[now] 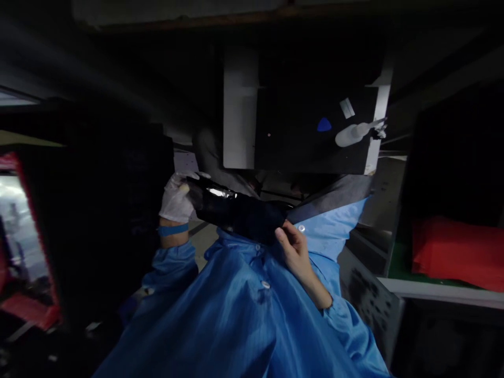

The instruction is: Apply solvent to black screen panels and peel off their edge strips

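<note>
A glossy black panel (240, 212) lies slantwise above my lap, its left end higher than its right, with a bright reflection near the upper edge. Wearing a white glove, my left hand (177, 198) is closed around the panel's left end. My bare right hand (293, 244) pinches the lower right corner between thumb and fingers. What the panel belongs to cannot be made out in the dim light.
Ahead stands a table with a black mat (299, 142). On it are a white squeeze bottle (350, 135), a blue triangular pick (324, 125) and a small pale strip (347, 108). Red material (457, 254) lies on a shelf at right; a red-edged frame (35, 236) stands at left.
</note>
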Tool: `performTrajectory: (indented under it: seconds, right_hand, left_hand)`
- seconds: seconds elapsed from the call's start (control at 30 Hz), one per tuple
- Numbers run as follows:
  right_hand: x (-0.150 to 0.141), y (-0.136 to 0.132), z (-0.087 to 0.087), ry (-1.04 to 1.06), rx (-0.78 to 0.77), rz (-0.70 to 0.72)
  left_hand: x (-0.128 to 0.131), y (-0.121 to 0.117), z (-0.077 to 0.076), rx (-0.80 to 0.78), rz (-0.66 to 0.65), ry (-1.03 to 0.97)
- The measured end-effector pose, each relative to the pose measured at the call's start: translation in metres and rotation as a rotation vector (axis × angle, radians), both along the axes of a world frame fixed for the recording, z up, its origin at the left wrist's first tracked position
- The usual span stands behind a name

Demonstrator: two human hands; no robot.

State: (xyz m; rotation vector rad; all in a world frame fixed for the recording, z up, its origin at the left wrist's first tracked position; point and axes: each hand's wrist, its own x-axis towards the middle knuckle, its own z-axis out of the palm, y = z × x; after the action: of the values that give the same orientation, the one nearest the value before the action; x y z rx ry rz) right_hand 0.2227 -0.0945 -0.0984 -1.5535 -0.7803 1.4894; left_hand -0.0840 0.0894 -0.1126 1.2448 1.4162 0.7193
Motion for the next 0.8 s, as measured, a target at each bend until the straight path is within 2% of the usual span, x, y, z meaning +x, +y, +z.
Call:
performTrajectory:
  seconds: [0.13, 0.27, 0.37, 0.43, 0.5, 0.57, 0.67, 0.73, 0.8]
  right_hand:
    - [0.011, 0.011, 0.014, -0.153, 0.081, -0.193]
    - [0.028, 0.015, 0.031, -0.322, 0.143, -0.301]
    - [0.041, 0.012, 0.041, -0.342, 0.172, -0.271]
    - [0.047, 0.010, 0.045, -0.335, 0.165, -0.230]
    - [0.052, 0.008, 0.048, -0.318, 0.135, -0.170]
    - [0.054, 0.008, 0.052, -0.287, 0.120, -0.102]
    - [0.054, 0.011, 0.057, -0.239, 0.122, -0.019]
    - [0.053, 0.014, 0.059, -0.215, 0.122, 0.015]
    - [0.054, 0.018, 0.059, -0.199, 0.124, 0.032]
  left_hand:
    - [0.004, -0.004, 0.023, -0.012, -0.021, -0.081]
    - [0.012, -0.001, 0.053, -0.039, -0.178, -0.115]
    - [0.014, 0.003, 0.078, -0.077, -0.433, -0.052]
    - [0.016, 0.006, 0.093, -0.092, -0.552, 0.044]
    - [0.024, 0.008, 0.107, -0.084, -0.558, 0.132]
    - [0.042, 0.010, 0.118, -0.084, -0.562, 0.176]
    - [0.087, 0.014, 0.123, -0.166, -0.747, 0.181]
    - [0.118, 0.015, 0.115, -0.228, -0.880, 0.123]
    - [0.141, 0.014, 0.099, -0.266, -0.993, -0.028]
